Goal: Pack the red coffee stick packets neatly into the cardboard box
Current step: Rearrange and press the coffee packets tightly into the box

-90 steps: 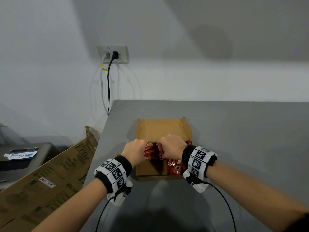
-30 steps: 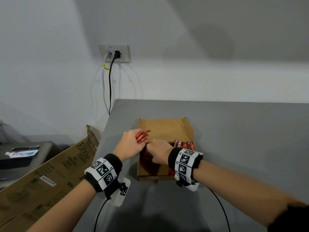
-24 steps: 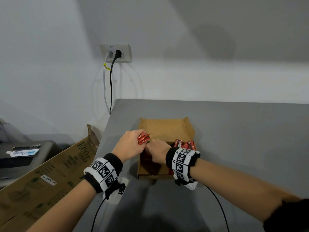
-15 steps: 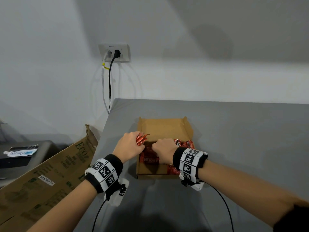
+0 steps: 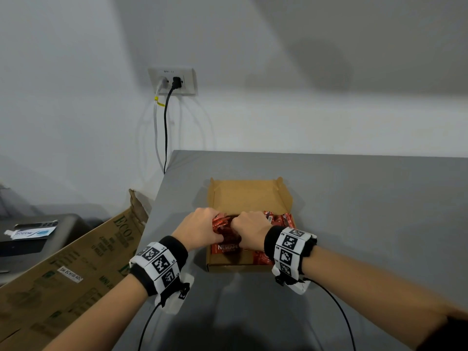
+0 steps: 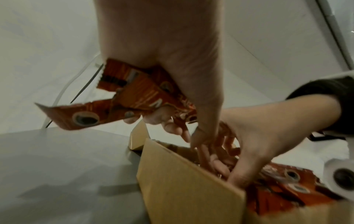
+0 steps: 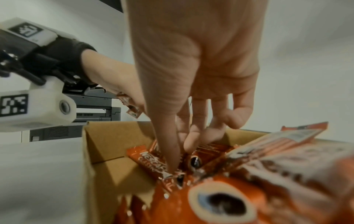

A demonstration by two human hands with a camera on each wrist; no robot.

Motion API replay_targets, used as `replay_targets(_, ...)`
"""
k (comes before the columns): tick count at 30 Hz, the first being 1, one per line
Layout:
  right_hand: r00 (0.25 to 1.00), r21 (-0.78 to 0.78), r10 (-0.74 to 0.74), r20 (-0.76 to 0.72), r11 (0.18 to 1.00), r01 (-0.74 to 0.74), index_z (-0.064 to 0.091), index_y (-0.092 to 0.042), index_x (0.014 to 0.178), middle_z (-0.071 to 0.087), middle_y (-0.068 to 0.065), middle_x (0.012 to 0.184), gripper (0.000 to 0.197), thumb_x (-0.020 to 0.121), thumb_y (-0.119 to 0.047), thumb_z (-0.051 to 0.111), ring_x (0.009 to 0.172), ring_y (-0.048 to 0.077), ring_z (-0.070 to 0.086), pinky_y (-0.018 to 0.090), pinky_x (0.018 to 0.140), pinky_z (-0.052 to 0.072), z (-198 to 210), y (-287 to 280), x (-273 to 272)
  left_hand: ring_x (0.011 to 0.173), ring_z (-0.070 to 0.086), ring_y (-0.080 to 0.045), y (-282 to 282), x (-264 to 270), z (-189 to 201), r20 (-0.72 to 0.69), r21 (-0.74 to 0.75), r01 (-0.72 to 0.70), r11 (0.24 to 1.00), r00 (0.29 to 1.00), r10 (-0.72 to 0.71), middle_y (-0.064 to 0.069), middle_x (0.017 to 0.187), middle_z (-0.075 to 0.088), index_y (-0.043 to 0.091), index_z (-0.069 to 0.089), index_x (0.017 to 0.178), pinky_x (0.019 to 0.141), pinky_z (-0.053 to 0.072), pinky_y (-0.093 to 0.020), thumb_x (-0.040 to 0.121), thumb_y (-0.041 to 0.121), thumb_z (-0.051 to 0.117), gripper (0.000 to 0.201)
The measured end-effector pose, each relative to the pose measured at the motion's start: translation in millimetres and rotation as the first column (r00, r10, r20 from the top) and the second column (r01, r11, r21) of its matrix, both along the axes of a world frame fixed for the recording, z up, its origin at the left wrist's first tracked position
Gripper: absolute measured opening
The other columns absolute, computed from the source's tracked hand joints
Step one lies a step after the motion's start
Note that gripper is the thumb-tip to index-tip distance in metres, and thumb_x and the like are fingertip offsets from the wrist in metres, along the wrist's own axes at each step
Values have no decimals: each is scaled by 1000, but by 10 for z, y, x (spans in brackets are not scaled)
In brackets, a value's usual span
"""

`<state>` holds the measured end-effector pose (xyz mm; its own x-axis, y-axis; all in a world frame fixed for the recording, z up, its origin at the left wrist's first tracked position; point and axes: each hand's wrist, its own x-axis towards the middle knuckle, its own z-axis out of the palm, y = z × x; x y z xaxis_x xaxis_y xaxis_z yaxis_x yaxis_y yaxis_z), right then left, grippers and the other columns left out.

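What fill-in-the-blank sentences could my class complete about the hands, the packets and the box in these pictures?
1. The left hand grips a bunch of red coffee stick ____.
2. The right hand reaches its fingers down into the cardboard ____.
3. The cardboard box sits on a ____ table.
4. Two cables are plugged into the wall ____.

Missing words: packets; box; grey; socket
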<state>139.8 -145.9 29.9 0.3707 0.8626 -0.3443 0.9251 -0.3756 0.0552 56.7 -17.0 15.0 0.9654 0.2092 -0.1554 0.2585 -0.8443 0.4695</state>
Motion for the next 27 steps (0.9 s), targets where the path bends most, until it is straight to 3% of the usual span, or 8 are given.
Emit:
replay_targets(3,1000,-16,4,1,1000,-4,59,-6,105,63,13,108,22,86,-18,62,97,31,61,36,74,47,-3,4,-20,77,63,-16,-39,-3,-40,-54,62,39,997,998,-36,0,84,66,17,62,84,70,54,-30,73,36,75,26)
replay_targets(5,1000,-29,-1,-8,1000,1,58,-6,107,63,13,109,31,83,-23,67,98,31,62,36,75,48,-7,8,-22,77,64,-16,-41,8,-70,-73,95,48,994,996,-42,0,83,68,17,64,86,72,55,-32,69,42,77,33)
replay_targets(12,999,-81,-10,-41,997,7,57,-7,112,61,12,115,44,78,-29,74,103,30,60,38,81,49,-32,40,-13,75,62,-17,-18,39,-90,-63,90,35,995,998,-29,3,78,63,26,50,74,66,50,-26,73,35,74,25)
replay_targets(17,998,-94,-25,-62,995,20,56,-6,114,61,12,116,51,75,-32,76,103,30,60,36,79,48,-26,32,3,83,64,-15,-27,31,-144,-76,64,60,996,996,-55,1,90,68,21,61,90,77,55,-31,68,37,79,32)
replay_targets(22,996,-86,-39,-82,996,32,57,-5,112,61,12,114,48,75,-30,76,102,30,61,36,78,48,-42,33,1,86,62,-16,-35,32,-177,-94,173,108,979,991,-93,1,95,67,21,59,95,79,48,-27,70,41,77,37)
replay_targets(27,995,-83,-53,-88,995,46,56,-6,115,60,13,115,50,75,-28,76,104,30,60,38,81,49,-64,30,3,94,57,-18,-70,34,-181,-130,331,151,931,985,-113,3,102,65,21,55,104,92,34,-33,75,46,71,41)
